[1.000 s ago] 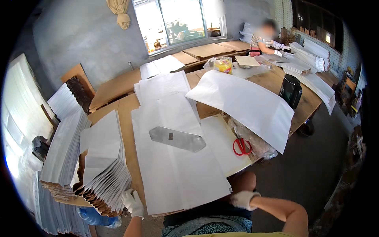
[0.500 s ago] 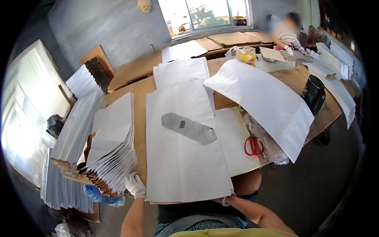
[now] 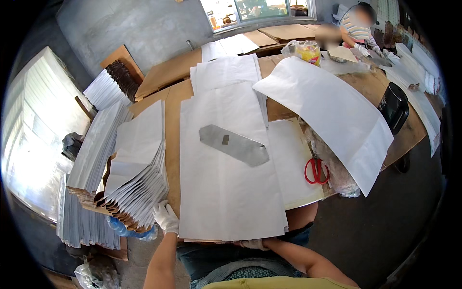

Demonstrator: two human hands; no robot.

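A stack of long white paper sheets [image 3: 226,192] lies in front of me, its near end reaching the table's front edge. On it rests a flat grey metal plate [image 3: 233,145] with pointed ends and a small dark patch. My left hand [image 3: 166,217], in a white glove, is at the stack's near left corner, its fingers stretched out toward the fanned papers. My gloved right hand [image 3: 255,243] is at the stack's near edge, palm side low; its fingers are hidden under the paper. Red-handled scissors [image 3: 316,171] lie to the right.
Folded, fanned white papers [image 3: 137,178] stand at the left, with taller bundles [image 3: 98,144] beyond. A curved white sheet [image 3: 332,115] and a black jug-like container [image 3: 394,107] are at the right. A co-worker [image 3: 358,31] sits at the far right. Plastic bags [image 3: 305,52] lie behind.
My right hand has slid leftward along the near edge of the stack. My left hand stays at the left corner. The whole view has tilted slightly down.
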